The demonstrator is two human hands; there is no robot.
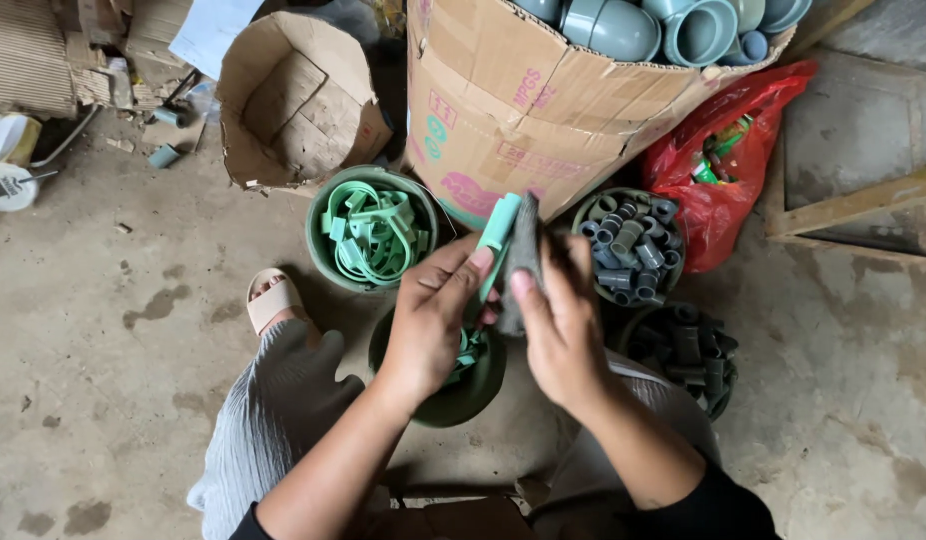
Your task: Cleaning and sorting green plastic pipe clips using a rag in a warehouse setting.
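Left hand [435,318] gripping one green clip [498,235], right hand [555,325] clamped on one dark pad [523,255], four bowls of plastic parts, two cardboard boxes

Head cam, looking steeply down, close above hands [483,320] and floor [113,340].

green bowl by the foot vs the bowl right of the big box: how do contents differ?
The green bowl holds light green plastic clips, flat and looped; the right bowl holds dark grey short tube fittings, cylindrical. The clips lie tangled together; the fittings lie as separate loose pieces. Both bowls are round, sit on the concrete floor and are heaped full.
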